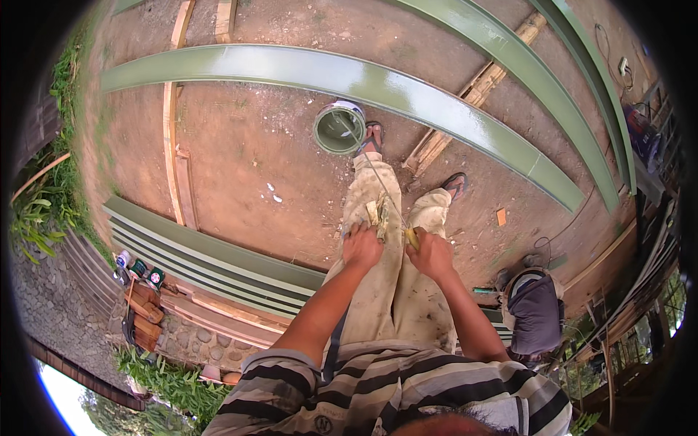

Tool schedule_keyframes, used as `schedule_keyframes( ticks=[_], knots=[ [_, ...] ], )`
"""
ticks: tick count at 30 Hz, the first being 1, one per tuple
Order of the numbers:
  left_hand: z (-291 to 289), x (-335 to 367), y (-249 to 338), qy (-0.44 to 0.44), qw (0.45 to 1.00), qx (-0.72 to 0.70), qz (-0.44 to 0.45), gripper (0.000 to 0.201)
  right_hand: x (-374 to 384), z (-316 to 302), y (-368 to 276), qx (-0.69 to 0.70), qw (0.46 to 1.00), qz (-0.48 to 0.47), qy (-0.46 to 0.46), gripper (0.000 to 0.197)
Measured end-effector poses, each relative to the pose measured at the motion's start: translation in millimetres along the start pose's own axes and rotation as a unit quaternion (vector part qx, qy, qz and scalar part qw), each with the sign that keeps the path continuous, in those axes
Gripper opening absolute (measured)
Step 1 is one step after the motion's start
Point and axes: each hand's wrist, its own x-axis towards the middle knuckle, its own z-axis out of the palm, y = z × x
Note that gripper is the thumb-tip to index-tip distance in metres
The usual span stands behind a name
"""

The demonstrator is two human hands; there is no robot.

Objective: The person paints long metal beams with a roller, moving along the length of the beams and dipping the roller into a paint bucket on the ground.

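My right hand [432, 254] is closed around a yellow handle [412, 237]. A thin rod [392, 202] seems to run up and left from it toward the bucket; its far end is hard to make out. My left hand [361, 245] is closed on a paint-smeared, yellowish-green piece [378, 213] whose kind I cannot make out. Both hands are in front of my stained beige trousers. Beyond them, beside my sandalled foot, stands a round bucket [339, 128] with green paint inside. A long, glossy green beam [291, 65] passes just behind the bucket.
More green beams [509, 51] lie at the far right across wooden supports [491, 83]. Stacked green beams [218, 243] are at the left. Small cans [155, 277] and wood blocks [146, 323] sit at lower left. A dark cushion-like bundle [536, 320] is at my right.
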Motion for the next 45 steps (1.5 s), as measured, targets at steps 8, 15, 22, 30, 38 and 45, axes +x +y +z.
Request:
schedule_keyframes(
  ticks=[8,15,22,30,38,45],
  knots=[
    [6,3,19,-0.02,0.999,0.046,-0.009,0.036,-7,11,27,0.043,0.999,-0.022,-0.017,0.029],
    [15,4,28,-0.003,0.996,0.083,-0.008,0.037,-18,9,26,-0.013,0.999,-0.024,0.019,0.031],
    [9,7,40,-0.03,0.994,0.103,-0.023,0.036,-25,-6,27,0.306,0.945,0.06,-0.1,0.029],
    [10,8,41,-0.019,0.993,0.116,-0.014,0.039,-30,-13,21,0.277,0.949,0.051,-0.139,0.029],
    [8,10,40,-0.016,0.994,0.103,-0.016,0.039,-41,-6,32,0.059,0.998,-0.004,0.025,0.025],
    [0,8,45,-0.018,0.995,0.1,-0.021,0.037,-30,-4,42,0.295,0.948,0.06,-0.106,0.029]
  ],
)
